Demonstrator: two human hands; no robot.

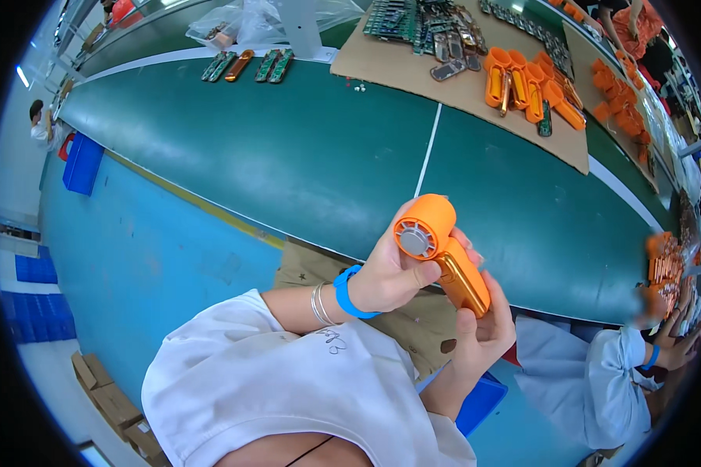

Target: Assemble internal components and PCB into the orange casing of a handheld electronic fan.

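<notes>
An orange handheld fan point(435, 208) is held up in front of me, over the near edge of the green work surface. Its round head with a grey centre faces toward me, and a shiny copper-orange panel runs along the handle. My left hand point(388, 274) is closed around the head and upper handle, thumb on the front. Around the lower end of the handle, the fingers and thumb of my right hand point(487, 331) are closed. A blue band and bangles circle my left wrist.
A cardboard sheet point(397, 70) at the back right carries circuit boards point(393, 22) and several orange fan housings point(533, 89). More boards point(275, 66) lie at the far left. On the right, a co-worker's hand point(678, 352) is near orange parts point(664, 261). A blue bin point(83, 165) stands left.
</notes>
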